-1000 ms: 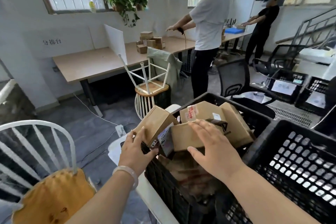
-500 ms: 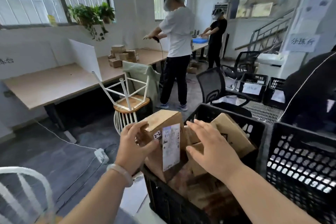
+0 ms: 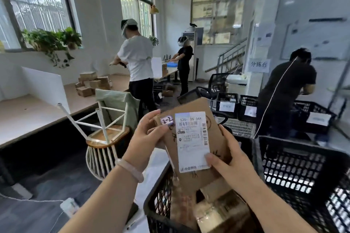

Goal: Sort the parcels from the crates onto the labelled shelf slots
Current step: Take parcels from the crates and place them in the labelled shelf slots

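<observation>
A brown cardboard parcel (image 3: 197, 111) is held upright above the black crate (image 3: 157, 200), its white shipping label and a small "2-2" sticker facing me. My left hand (image 3: 145, 138) grips its upper left edge, thumb across the top near the sticker. My right hand (image 3: 227, 161) holds its lower right side, thumb pressed on the label's bottom corner. More brown parcels (image 3: 219, 212) lie in the crate below.
A second black crate (image 3: 303, 166) stands at the right, and smaller labelled crates (image 3: 227, 104) sit further back. A person in black (image 3: 284, 89) bends at the right. Two people work at the long table (image 3: 28, 111), which carries stacked boxes (image 3: 91, 83). An upturned white chair (image 3: 102, 119) stands left.
Both hands lifted the parcel out of the crate and turned its label toward me. My right hand moved from the other boxes onto this parcel. My view rose and swung right.
</observation>
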The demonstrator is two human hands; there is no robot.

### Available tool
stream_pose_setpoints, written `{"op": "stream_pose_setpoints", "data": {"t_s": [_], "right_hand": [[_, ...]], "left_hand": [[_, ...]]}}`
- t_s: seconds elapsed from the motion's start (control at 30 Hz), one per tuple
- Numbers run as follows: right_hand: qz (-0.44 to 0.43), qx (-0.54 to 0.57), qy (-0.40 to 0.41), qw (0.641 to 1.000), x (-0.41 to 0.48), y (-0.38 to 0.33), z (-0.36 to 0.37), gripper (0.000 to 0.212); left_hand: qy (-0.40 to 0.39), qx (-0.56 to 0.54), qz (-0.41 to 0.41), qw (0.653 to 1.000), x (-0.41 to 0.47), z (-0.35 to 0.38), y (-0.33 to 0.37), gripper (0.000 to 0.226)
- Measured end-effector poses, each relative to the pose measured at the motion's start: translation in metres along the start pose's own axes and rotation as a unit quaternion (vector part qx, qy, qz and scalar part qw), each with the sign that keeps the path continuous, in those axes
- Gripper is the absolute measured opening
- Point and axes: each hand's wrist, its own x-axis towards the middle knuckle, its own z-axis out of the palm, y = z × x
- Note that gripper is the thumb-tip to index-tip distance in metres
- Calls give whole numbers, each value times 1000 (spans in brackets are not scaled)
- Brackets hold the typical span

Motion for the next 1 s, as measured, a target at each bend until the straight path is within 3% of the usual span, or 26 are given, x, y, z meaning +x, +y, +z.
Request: {"op": "stream_pose_setpoints", "data": {"t_s": [0.13,0.23,0.33,0.5,0.6,0.83,1.0], "right_hand": [[25,42,88,995,-24,1,-24,66],[28,56,162,985,-41,2,-48,59],[33,77,247,965,-64,3,-78,55],[46,32,363,930,-118,3,-138,53],[72,-2,399,914,-156,3,-177,58],[108,-79,454,881,-277,-5,-286,68],[159,-176,496,835,-378,-21,-359,79]], "left_hand": [[-2,-8,17,1000,6,54,-11,54],[-87,-30,52,994,2,103,-20,52],[-188,60,77,977,-12,144,-36,73],[-263,172,144,938,-64,220,-58,91],[-286,188,178,923,-94,270,-65,92],[-406,141,226,874,-186,404,-64,70],[-467,98,232,848,-274,502,-59,91]]}}
